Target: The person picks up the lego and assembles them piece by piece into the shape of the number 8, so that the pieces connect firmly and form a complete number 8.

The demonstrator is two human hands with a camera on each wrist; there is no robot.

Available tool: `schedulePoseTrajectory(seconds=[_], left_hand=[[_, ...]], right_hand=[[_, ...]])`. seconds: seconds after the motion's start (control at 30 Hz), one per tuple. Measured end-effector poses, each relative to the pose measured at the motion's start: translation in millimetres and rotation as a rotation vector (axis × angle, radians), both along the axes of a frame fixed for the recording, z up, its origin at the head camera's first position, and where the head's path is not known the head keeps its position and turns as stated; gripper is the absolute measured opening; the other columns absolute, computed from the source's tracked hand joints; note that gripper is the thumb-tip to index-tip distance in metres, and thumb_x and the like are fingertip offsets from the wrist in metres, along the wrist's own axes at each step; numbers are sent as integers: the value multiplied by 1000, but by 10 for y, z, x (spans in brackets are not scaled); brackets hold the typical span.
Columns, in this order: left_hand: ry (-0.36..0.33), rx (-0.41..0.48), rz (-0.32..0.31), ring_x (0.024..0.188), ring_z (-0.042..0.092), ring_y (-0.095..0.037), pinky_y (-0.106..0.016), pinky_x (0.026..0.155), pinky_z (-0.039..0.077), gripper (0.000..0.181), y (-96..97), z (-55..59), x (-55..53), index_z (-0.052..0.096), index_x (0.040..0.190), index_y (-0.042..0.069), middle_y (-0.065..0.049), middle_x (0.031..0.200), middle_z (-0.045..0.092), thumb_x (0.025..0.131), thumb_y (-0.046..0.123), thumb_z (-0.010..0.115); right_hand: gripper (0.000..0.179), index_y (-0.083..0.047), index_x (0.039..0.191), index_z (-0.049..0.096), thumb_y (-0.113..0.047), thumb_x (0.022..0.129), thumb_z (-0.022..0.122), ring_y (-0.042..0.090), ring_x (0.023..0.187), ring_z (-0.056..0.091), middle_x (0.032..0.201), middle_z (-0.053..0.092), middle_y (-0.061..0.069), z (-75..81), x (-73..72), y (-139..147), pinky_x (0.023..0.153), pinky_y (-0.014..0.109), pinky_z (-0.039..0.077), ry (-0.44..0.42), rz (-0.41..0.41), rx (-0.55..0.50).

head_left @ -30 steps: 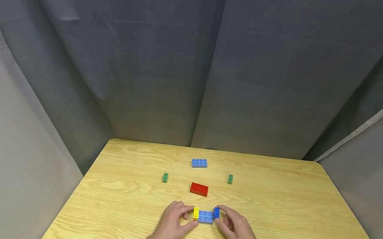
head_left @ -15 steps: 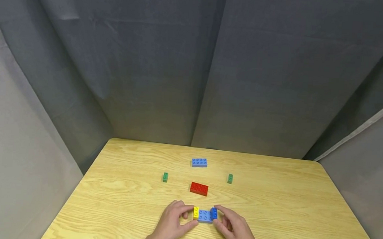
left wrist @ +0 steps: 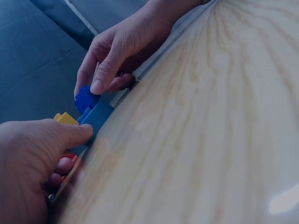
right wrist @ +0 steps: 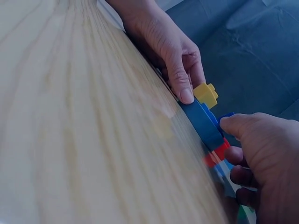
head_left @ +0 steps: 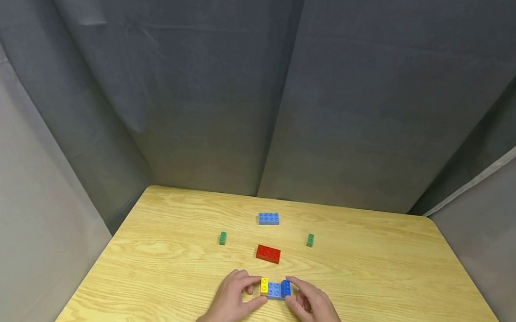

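Note:
A light blue toy brick (head_left: 274, 291) with studs lies on the table in front of me. On its left end sits a small two-stud yellow brick (head_left: 264, 286). My left hand (head_left: 232, 298) grips that end between thumb and index finger, the thumb pressed to the light blue side in the left wrist view. Between thumb and index finger, my right hand (head_left: 316, 305) pinches a small dark blue brick (head_left: 286, 288) at the other end. In the left wrist view this dark blue brick (left wrist: 87, 98) looks slightly tilted over the light blue studs.
Beyond the hands lies a red brick (head_left: 268, 254). Small green bricks stand further out, one at left (head_left: 223, 238) and one at right (head_left: 310, 240). Another light blue brick (head_left: 268, 218) is near the back edge of the wooden table (head_left: 379, 274). Grey curtains (head_left: 208, 105) surround it.
My right hand has moved a little left with the dark blue brick, which now overlaps the right end of the light blue brick. The left hand and the yellow brick have stayed in place.

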State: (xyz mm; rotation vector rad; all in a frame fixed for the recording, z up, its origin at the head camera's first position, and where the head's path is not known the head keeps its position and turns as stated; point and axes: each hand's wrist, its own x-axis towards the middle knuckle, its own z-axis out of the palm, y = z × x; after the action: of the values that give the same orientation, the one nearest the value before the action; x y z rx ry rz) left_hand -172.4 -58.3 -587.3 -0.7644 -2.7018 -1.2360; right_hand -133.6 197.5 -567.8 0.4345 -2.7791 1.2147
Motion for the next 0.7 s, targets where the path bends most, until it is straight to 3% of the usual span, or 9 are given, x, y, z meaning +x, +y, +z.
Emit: schedulePoseTrajectory(seconds=[0.7], left_hand=[[-1,0,6,78,45,-1,-19,72,40,47,-3,6,2,76,124,16,18,81,53,89,47,82]], right_hand=[[44,-14,139,67,-36,101,70,-3,63,41,75,45,-20,-53,-15,-32,58,21,38,48,-22,76]])
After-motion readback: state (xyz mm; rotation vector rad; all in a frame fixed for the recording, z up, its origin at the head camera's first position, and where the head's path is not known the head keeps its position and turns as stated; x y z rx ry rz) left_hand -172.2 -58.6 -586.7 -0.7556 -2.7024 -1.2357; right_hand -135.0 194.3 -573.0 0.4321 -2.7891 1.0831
